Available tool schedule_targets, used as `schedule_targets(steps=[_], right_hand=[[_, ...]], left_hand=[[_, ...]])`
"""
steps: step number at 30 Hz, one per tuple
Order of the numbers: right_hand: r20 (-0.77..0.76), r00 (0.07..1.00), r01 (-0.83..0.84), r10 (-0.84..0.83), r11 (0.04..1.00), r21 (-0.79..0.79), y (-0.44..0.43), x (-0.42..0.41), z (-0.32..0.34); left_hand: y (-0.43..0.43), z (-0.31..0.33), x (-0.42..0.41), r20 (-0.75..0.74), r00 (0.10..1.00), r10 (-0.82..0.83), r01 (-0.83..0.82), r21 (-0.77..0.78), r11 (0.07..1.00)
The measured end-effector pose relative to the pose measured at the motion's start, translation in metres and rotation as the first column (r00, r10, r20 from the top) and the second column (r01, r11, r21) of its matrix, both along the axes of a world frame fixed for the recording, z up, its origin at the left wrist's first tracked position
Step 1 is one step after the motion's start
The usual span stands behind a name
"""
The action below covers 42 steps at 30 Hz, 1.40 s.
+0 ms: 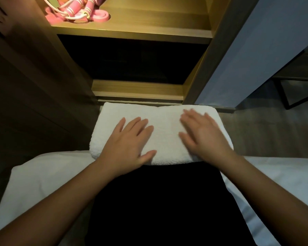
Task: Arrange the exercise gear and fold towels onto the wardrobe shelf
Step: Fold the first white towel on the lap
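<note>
Hands flat on a folded white towel (164,134), seen from a head-worn camera looking down. At far left, on the lit wooden wardrobe shelf (149,31), pink exercise gear sits in a loose heap — a skipping rope with pink handles (73,10) and pale cord, beside a pink band (100,16) coiled toward the shelf's front edge. Below the shelf the wardrobe's lower compartment (132,61) is dark, its contents impossible to make out. Nearer, the left hand (130,142) lies palm down on the towel's left half, fingers spread and extended, gripping nothing. The towel rests across the person's lap over black clothing (158,201), its far edge close to the wardrobe's base. The right hand (201,135) presses the towel's right half, likewise open and flat, fingers slightly blurred, holding nothing. White bedding (43,174) spreads to either side of the lap — at far right a grey wardrobe door (256,59) stands open.
</note>
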State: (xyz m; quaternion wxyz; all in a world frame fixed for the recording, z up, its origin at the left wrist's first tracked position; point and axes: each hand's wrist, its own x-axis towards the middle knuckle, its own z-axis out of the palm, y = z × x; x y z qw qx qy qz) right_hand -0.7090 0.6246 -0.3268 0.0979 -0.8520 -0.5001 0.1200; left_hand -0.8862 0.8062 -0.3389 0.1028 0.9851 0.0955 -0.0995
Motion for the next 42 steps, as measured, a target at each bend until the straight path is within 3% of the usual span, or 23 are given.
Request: schedule_targets(steps=[3, 7, 10, 13, 15, 16, 19, 23, 28, 32, 36, 42], right_hand=[[0.011, 0.984, -0.171, 0.177, 0.965, -0.200, -0.004, -0.011, -0.008], [0.065, 0.970, -0.206, 0.233, 0.936, -0.285, -0.016, -0.006, -0.015], [0.082, 0.970, -0.188, 0.228, 0.922, -0.338, -0.025, -0.009, -0.018], [0.074, 0.979, -0.172, 0.189, 0.968, -0.185, -0.024, -0.009, -0.006], [0.059, 0.985, -0.164, 0.164, 0.986, -0.006, -0.020, -0.003, 0.004], [0.045, 0.987, -0.156, 0.155, 0.988, 0.005, -0.019, 0.000, 0.008], [0.059, 0.984, -0.165, 0.167, 0.986, -0.032, -0.021, 0.002, 0.005], [0.103, 0.981, -0.136, 0.161, 0.966, -0.219, -0.033, -0.003, -0.009], [0.121, 0.984, -0.124, 0.128, 0.991, -0.041, -0.036, -0.004, -0.001], [0.120, 0.988, -0.079, 0.093, 0.990, -0.113, -0.048, -0.003, -0.005], [0.126, 0.988, -0.083, 0.086, 0.996, -0.025, -0.053, 0.002, -0.007], [0.115, 0.990, -0.077, 0.083, 0.995, -0.056, -0.062, -0.004, -0.008]], left_hand=[[0.012, -0.004, -0.013, -0.019, 0.997, -0.075, 0.076, 0.041, 0.996], [0.012, -0.005, -0.023, -0.034, 0.993, -0.114, 0.119, 0.198, 0.973], [0.009, -0.004, -0.032, 0.057, 0.996, -0.066, 0.056, 0.172, 0.984], [0.012, 0.004, -0.029, 0.181, 0.982, -0.056, 0.037, 0.104, 0.994], [0.021, 0.014, -0.023, 0.185, 0.982, -0.041, 0.032, 0.053, 0.998], [0.024, 0.017, -0.020, 0.171, 0.985, -0.032, 0.028, 0.028, 0.999], [0.026, 0.015, -0.025, 0.147, 0.988, -0.043, 0.038, 0.033, 0.999], [0.019, 0.004, -0.045, 0.095, 0.995, -0.011, 0.000, 0.108, 0.994], [0.021, 0.001, -0.050, 0.226, 0.974, 0.010, -0.030, 0.083, 0.996], [0.025, -0.007, -0.065, 0.220, 0.975, 0.039, -0.058, 0.084, 0.995], [0.031, -0.009, -0.067, 0.246, 0.967, 0.071, -0.086, 0.049, 0.995], [0.031, -0.012, -0.076, 0.235, 0.971, 0.046, -0.071, 0.101, 0.992]])
